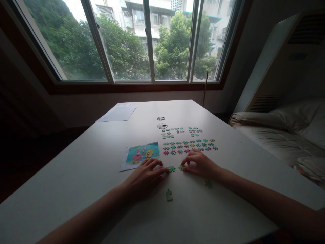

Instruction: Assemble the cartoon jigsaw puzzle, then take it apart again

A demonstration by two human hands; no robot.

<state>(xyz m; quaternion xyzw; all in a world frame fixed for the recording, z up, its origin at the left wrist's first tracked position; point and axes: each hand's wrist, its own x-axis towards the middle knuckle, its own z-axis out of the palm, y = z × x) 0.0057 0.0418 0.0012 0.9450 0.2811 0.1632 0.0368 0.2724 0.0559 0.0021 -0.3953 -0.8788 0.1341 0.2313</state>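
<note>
My left hand [149, 172] rests on the table with its fingers stretched and apart. One fingertip touches the left edge of a small joined group of green puzzle pieces [172, 168]. Just across a narrow gap, my right hand [199, 163] pinches a green puzzle piece [181, 167] by its right side, partly covering it. Nearer to me lies a loose pale-backed puzzle piece [169, 195]. Another dim piece [208, 184] sits in shadow below my right wrist. The cartoon picture sheet [142, 153] is partly behind my left hand.
Beyond my hands, several puzzle pieces [186, 146] lie in rows, with more small groups [172, 129] behind them. Two round fittings [162, 126] are set in the white table [88, 162]. Papers [118, 113] lie at the far left. A sofa [276, 132] stands to the right.
</note>
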